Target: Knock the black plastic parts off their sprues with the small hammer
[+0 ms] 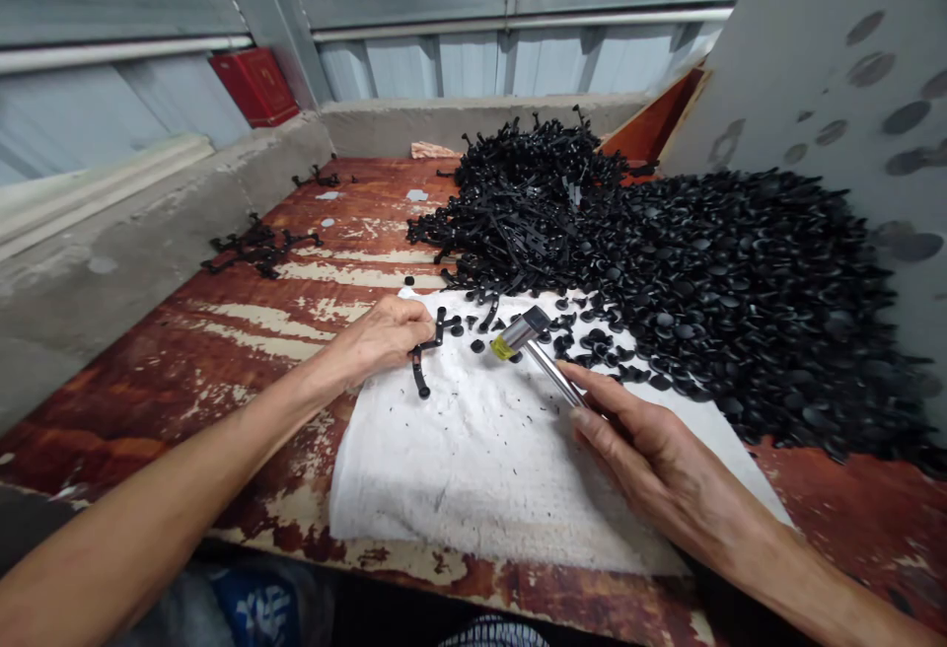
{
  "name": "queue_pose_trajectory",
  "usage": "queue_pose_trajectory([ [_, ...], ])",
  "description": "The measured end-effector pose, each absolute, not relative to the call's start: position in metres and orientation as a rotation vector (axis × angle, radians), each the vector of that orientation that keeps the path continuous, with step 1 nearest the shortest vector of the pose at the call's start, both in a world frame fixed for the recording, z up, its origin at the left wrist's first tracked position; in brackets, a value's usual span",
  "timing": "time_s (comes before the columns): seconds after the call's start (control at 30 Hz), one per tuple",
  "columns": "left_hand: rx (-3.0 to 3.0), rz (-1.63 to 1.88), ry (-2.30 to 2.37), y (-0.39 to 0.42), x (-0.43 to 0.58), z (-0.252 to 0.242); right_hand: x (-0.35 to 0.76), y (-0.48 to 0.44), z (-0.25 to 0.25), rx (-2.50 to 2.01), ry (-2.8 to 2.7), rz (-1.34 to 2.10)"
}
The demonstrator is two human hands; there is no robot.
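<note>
My left hand (381,336) rests on a folded white towel (473,469), pinching a black plastic sprue runner (423,361) with round-ended branches. My right hand (651,460) grips the metal handle of a small hammer (527,334), whose head has a yellow face and hangs over the towel near the runner. Loose black plastic pieces (577,343) are scattered on the towel's far edge. Behind them lie a large heap of black round plastic caps (740,302) and a tangled pile of black runners (518,203).
The worn, red-painted wooden tabletop (222,381) has a concrete ledge (148,203) along its left and far sides. More black runners (258,245) lie at the left. A grey board (836,105) stands at the right, and a red box (255,85) sits beyond the ledge.
</note>
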State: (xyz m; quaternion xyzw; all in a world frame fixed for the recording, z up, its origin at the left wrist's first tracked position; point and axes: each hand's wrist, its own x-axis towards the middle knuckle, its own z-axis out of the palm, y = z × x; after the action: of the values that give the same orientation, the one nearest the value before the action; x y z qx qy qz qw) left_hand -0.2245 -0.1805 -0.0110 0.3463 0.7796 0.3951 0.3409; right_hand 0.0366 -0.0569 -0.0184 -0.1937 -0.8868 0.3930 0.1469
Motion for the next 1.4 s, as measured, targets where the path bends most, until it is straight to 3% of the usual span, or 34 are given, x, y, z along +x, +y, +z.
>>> queue_pose_trajectory([
  [0.4, 0.939, 0.983, 2.054, -0.179, -0.226, -0.006, -0.018, -0.05, 0.0, -0.275, -2.819, 0.516],
  [0.9, 1.0, 0.946, 2.052, -0.178, -0.226, -0.011, -0.017, -0.052, -0.004, -0.17, -2.765, 0.279],
  [1.2, 1.042, 0.882, 2.123, -0.177, -0.224, -0.01, -0.017, -0.054, -0.004, -0.198, -2.825, 0.409],
  [1.4, 1.393, 0.705, 1.987, -0.182, -0.215, 0.005, -0.035, -0.046, 0.01, -0.44, -2.494, 1.158],
])
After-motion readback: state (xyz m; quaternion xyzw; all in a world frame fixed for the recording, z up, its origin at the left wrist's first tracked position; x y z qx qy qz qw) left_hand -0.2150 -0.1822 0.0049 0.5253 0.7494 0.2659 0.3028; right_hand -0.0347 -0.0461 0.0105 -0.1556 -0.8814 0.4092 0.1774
